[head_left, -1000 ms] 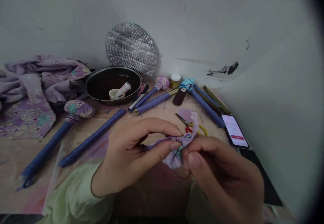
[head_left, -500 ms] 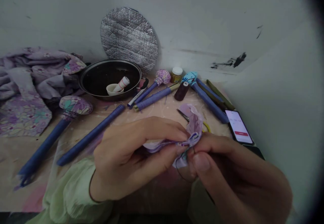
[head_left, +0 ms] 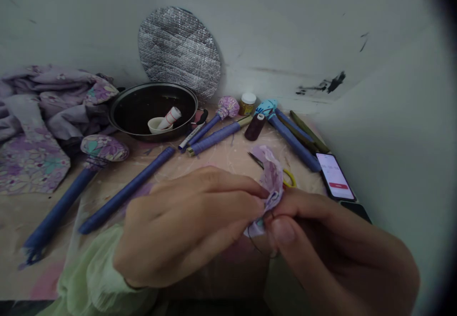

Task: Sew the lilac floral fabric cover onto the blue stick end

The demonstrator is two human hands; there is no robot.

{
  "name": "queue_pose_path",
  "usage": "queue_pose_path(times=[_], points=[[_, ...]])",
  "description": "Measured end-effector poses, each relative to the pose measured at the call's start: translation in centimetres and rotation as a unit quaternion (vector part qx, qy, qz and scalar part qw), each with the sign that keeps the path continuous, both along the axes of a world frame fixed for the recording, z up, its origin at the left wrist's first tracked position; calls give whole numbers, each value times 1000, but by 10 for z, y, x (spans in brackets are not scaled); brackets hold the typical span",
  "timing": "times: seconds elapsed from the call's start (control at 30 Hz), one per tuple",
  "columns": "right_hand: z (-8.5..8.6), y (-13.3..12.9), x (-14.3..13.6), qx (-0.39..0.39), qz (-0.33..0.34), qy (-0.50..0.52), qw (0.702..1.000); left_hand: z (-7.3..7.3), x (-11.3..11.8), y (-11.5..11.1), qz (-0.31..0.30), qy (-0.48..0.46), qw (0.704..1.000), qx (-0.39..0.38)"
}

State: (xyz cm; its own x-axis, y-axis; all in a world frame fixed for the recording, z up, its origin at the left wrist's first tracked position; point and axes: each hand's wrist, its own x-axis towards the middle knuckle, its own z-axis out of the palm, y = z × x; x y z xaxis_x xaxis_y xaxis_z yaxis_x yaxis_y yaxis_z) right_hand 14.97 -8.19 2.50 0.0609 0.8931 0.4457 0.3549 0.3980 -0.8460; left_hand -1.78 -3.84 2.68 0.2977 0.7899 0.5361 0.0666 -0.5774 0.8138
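While the left hand (head_left: 189,225) stays turned with its back upward, its fingers and thumb are closed on a strip of purple cloth (head_left: 272,175), which stands up in a soft curl between the two hands above the table (head_left: 14,221). The right hand (head_left: 342,249) has its thumb and forefinger pinched together at the edge of that cloth, gripping a dark thread (head_left: 253,242) that loops down below the fingertips — whether a needle sits between them is hidden. Just behind the cloth, and partly covered by it, lie scissors (head_left: 293,178) with a yellow handle. Farther back is a dark spool (head_left: 255,128), with a white-lidded jar (head_left: 247,104) behind it. To the right, a phone (head_left: 335,178) with a lit screen lies near the wall. On the left side, a blue rod (head_left: 126,190) rests slantwise beside a stick with a floral cloth head (head_left: 103,149), and a heap of purple cloth (head_left: 35,149) spreads beyond. A dark pan (head_left: 134,109) sits at the back, holding a white cup (head_left: 154,125) with a rolled white piece (head_left: 170,117) tilted in it; a silvery quilted disc (head_left: 180,49) leans on the wall behind.
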Motion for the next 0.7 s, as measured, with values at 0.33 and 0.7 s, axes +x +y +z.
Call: queue_pose_path(times=[0.33, 0.7], points=[[-2, -6, 4, 1, -5, -39, 999, 1, -30, 16, -129, 233, 946, 188], [3, -4, 7, -13, 12, -21, 1000, -5, 38, -32, 152, -15, 984, 96]])
